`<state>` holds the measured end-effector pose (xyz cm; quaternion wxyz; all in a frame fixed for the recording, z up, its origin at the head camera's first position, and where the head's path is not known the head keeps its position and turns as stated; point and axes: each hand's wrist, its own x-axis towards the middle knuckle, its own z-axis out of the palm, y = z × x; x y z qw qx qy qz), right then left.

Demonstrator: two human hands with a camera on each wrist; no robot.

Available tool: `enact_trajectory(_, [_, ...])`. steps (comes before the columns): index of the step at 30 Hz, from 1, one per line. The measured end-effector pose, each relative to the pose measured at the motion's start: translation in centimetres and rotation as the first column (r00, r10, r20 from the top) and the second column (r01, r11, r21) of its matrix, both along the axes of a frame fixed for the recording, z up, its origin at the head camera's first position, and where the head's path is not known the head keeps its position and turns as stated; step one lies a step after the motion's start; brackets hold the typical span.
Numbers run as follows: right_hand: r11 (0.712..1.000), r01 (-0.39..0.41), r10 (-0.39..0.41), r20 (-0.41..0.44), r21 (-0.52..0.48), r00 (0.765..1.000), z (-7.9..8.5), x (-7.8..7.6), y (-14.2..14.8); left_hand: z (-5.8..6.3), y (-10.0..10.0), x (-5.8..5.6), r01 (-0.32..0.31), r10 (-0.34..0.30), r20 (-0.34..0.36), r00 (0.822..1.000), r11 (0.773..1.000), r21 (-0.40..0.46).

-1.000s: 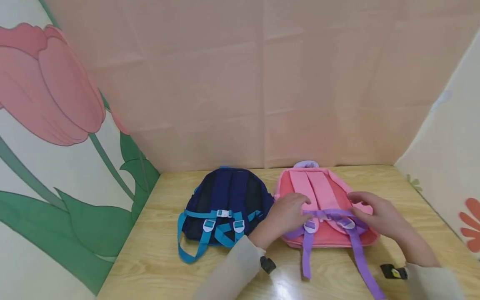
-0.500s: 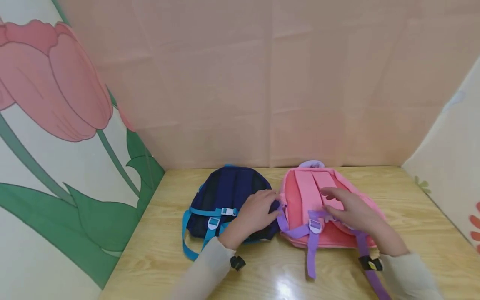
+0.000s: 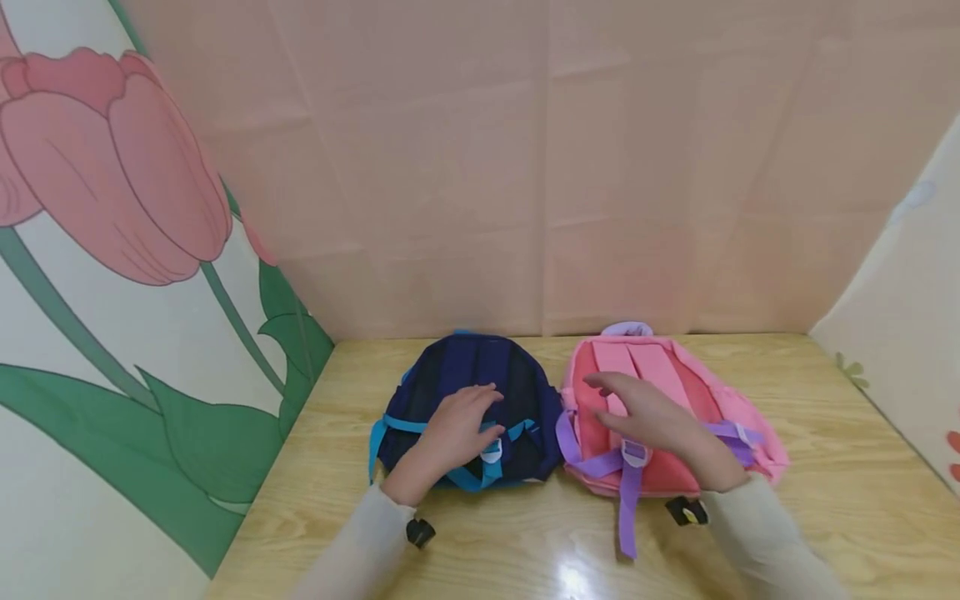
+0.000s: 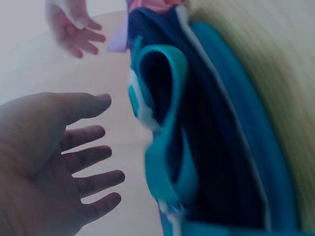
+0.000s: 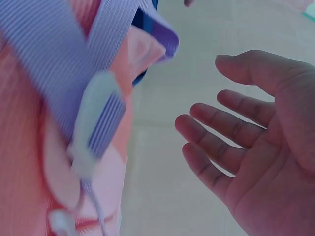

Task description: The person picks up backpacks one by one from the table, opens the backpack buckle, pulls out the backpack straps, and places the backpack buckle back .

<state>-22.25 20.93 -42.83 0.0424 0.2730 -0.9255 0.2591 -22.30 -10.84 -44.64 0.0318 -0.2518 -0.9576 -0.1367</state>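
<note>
A navy backpack (image 3: 525, 375) with turquoise straps lies strap side up on the table. Over its middle hovers my left hand (image 3: 453, 429), fingers spread; in the left wrist view a gap shows between the fingers and a looped turquoise strap (image 4: 170, 147). To the right lies a pink backpack (image 3: 690, 375) with purple straps, also strap side up. My right hand (image 3: 648, 417) is above its left half, fingers relaxed and holding nothing. A purple strap with a pale slider buckle (image 5: 93, 128) sits beside that hand in the right wrist view.
Both backpacks lie side by side on a wood-grain table (image 3: 480, 558), close to the pinkish backdrop (image 3: 480, 208). A tulip-printed panel (image 3: 97, 333) borders the left, and a pale panel (image 3: 915, 333) the right. A purple strap end (image 3: 628, 525) trails toward the front.
Both hands have moved left: the left from the pink backpack's edge to over the navy one, the right from the pink backpack's right side toward its left. The view has shifted slightly.
</note>
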Motion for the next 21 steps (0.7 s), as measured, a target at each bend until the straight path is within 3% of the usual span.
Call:
enact_trajectory(7, [0.997,-0.078,0.079,0.035,-0.027,0.996,0.1,-0.7,-2.6,-0.7,-2.5,0.4,-0.017,0.017,-0.002,1.000,1.000,-0.010])
enact_trajectory(12, [0.997,-0.078,0.079,0.063,-0.015,0.995,0.0,-1.0,-4.5,-0.7,-3.7,0.5,-0.028,0.028,-0.002,1.000,0.999,-0.023])
enact_trajectory(21, [0.988,-0.154,0.154,0.013,-0.008,0.988,0.1,-1.5,-7.9,-0.9,-5.5,0.3,-0.038,0.038,-0.002,0.999,0.999,-0.037])
